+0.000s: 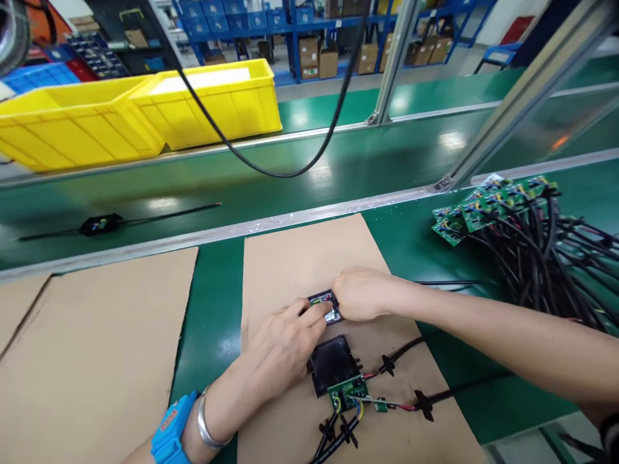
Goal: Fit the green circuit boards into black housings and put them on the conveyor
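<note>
Cardboard sheet [300, 258] on green bench: left hand [283, 348] and right hand [360, 295] are both pinching shut on a small black module [325, 305] between their fingertips. Just below the left hand, a black cover [331, 362] and loose green board [349, 390] are lying; a slipping wrist could be dragging those wires [401, 351] off.

At twelve o'clock I see two yellow bins [145, 109] before blue shelving [290, 26]. The belt [387, 161] is green, the cardboard sheet [309, 258] tan. At three o'clock: green circuit boards [483, 206], black cables [546, 258]. My left wrist bears a blue strap [169, 432].
</note>
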A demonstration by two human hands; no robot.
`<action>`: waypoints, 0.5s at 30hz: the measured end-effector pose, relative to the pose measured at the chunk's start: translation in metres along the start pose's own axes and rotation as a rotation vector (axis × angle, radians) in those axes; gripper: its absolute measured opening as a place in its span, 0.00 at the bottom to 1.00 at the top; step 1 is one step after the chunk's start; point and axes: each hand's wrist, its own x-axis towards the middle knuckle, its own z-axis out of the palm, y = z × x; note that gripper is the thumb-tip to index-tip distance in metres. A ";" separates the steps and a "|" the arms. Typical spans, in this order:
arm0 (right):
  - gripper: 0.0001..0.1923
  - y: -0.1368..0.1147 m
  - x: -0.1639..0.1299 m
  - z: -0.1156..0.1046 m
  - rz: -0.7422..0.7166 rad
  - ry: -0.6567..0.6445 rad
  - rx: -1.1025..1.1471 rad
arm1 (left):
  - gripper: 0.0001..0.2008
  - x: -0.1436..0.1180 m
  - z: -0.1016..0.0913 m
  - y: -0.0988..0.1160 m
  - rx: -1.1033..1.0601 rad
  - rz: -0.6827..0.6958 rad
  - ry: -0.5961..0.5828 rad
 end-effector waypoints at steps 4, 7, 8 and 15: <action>0.09 0.006 -0.015 0.000 0.002 0.083 -0.021 | 0.18 0.000 -0.006 -0.002 -0.029 0.026 0.008; 0.10 0.019 -0.031 0.008 -0.067 0.203 -0.016 | 0.23 -0.001 -0.010 0.001 -0.066 0.050 0.059; 0.11 0.023 -0.035 0.012 -0.104 0.257 -0.021 | 0.26 -0.001 -0.011 0.003 -0.075 0.059 0.075; 0.12 0.033 -0.034 0.046 -0.290 0.559 -0.252 | 0.32 0.003 -0.003 0.024 -0.039 -0.111 0.137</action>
